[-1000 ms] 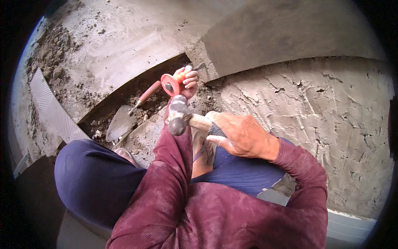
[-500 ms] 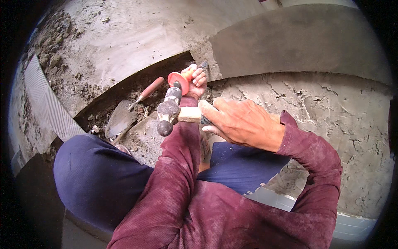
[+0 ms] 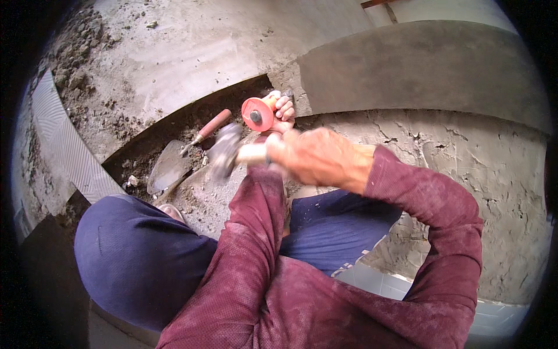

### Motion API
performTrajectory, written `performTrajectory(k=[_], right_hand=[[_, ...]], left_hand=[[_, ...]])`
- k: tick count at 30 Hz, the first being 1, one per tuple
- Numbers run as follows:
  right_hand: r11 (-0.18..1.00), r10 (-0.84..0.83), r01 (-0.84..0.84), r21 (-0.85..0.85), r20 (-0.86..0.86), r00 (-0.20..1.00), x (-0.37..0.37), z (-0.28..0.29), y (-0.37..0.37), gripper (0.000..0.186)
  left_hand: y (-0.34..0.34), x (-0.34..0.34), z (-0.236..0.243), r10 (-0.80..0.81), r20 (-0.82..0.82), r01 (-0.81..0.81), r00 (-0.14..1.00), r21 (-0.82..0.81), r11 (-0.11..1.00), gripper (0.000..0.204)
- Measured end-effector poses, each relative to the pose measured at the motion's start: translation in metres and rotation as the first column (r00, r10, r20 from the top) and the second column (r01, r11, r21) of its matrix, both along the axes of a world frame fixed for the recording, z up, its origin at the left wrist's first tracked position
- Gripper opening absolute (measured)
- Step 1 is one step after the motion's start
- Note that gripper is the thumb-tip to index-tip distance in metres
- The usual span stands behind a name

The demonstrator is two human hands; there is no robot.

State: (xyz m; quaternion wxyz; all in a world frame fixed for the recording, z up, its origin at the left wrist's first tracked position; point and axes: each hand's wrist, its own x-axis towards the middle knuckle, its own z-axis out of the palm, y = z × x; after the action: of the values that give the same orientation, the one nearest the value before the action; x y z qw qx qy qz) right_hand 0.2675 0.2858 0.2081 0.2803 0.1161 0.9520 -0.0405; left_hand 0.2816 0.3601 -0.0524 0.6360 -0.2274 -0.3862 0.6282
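Observation:
My left hand (image 3: pixel 282 109) is wrapped round a chisel (image 3: pixel 256 117) with a round red-orange hand guard. The chisel's dark struck end points back towards me, and its tip lies against the edge of the rough plaster, mostly hidden by my fingers. In my right hand (image 3: pixel 319 158), blurred by motion, is a hammer (image 3: pixel 225 150) with a pale handle. Its head is smeared and stands nearer to me than the chisel's end, with a gap between them in the picture. My right hand passes over my left forearm.
A trowel (image 3: pixel 170 167) with a reddish handle lies on rubble left of the chisel. A ridged grey strip (image 3: pixel 70 139) runs along the far left. Cracked rough mortar (image 3: pixel 465 174) covers the right, below a smooth dark grey band (image 3: pixel 418 67). My bent knee (image 3: pixel 133 256) is at the lower left.
The hammer head has come away from the chisel's end and shifted slightly left, now blurred. My right hand has moved left with it. My left hand stays on the chisel, whose guard faces me more fully.

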Motion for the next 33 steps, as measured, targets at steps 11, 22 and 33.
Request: performTrajectory(k=[11, 22, 33], right_hand=[[0.972, 0.154, -0.197, -0.125, -0.291, 0.944, -0.044, 0.022, -0.032, 0.034], [1.000, -0.018, 0.015, -0.018, -0.195, 0.981, -0.020, 0.023, -0.009, 0.035], [0.980, -0.076, 0.054, 0.194, 0.111, 0.991, 0.000, 0.019, 0.010, 0.029]], left_hand=[[0.003, -0.001, -0.002, 0.042, -0.010, -0.042, 0.999, -0.023, 0.999, 0.017], [0.021, 0.017, -0.016, 0.100, 0.012, -0.100, 0.995, 0.163, 0.981, 0.015], [0.027, 0.016, -0.020, 0.096, -0.092, -0.080, 0.991, 0.160, 0.984, 0.023]])
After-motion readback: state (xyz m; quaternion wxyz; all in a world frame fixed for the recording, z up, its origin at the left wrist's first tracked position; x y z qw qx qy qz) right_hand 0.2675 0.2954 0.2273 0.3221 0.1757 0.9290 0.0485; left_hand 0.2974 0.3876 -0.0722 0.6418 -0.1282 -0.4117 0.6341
